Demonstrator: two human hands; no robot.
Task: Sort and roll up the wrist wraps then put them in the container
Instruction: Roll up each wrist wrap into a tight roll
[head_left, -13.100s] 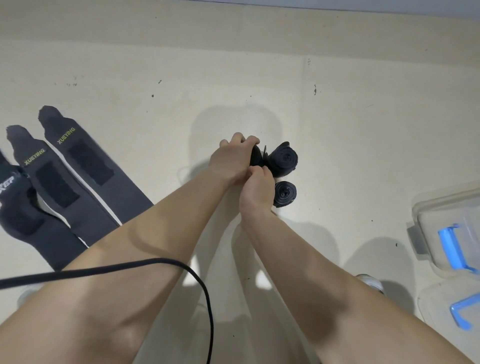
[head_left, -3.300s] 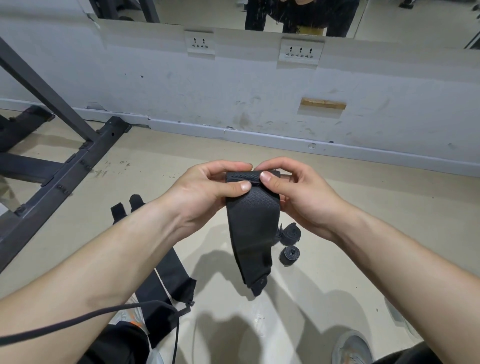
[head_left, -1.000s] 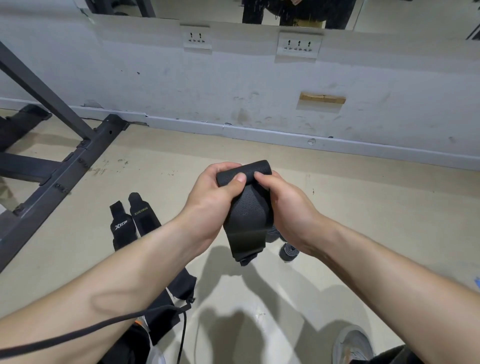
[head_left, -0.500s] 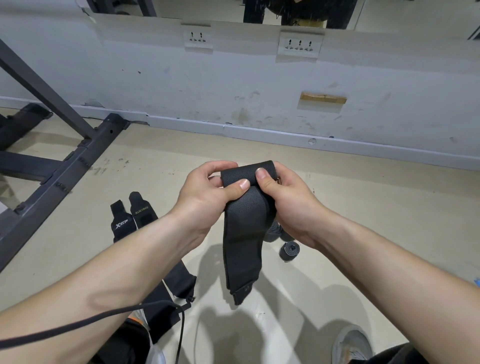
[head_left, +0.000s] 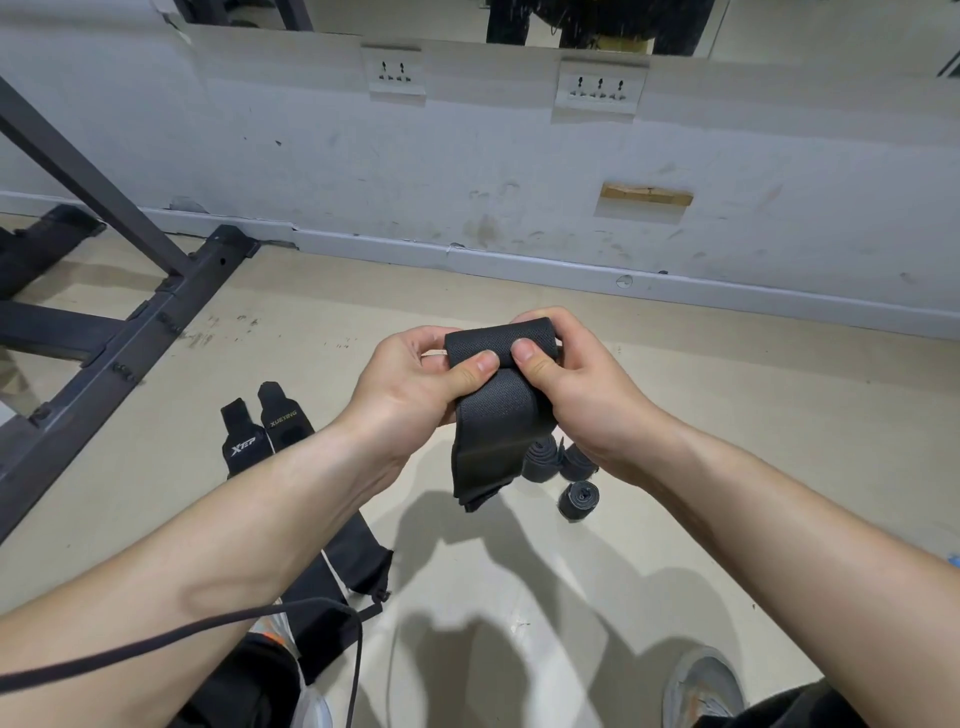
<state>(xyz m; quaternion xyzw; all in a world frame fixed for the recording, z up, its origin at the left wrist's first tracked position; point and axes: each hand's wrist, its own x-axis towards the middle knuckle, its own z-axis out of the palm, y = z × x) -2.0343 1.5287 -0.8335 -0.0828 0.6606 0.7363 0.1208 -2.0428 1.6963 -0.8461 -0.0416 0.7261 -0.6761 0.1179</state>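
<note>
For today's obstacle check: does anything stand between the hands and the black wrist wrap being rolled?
Nothing visible does: the left hand and right hand both grip the black woven wrist wrap directly, pinching its rolled top. The container is out of view.

Black wrist wrap (head_left: 493, 415): woven cloth, fine pebbled weave, matt. The rolled wraps (head_left: 579, 500): same matt cloth. The flat wraps (head_left: 283, 426): dark cloth, printed logos. The floor (head_left: 779, 441): smooth beige, faint sheen, scuffed. The wall (head_left: 467, 156): white paint, matt, stained. The rack frame (head_left: 156, 322): dark matt metal. The wall patch (head_left: 647, 196): bare wood.
</note>
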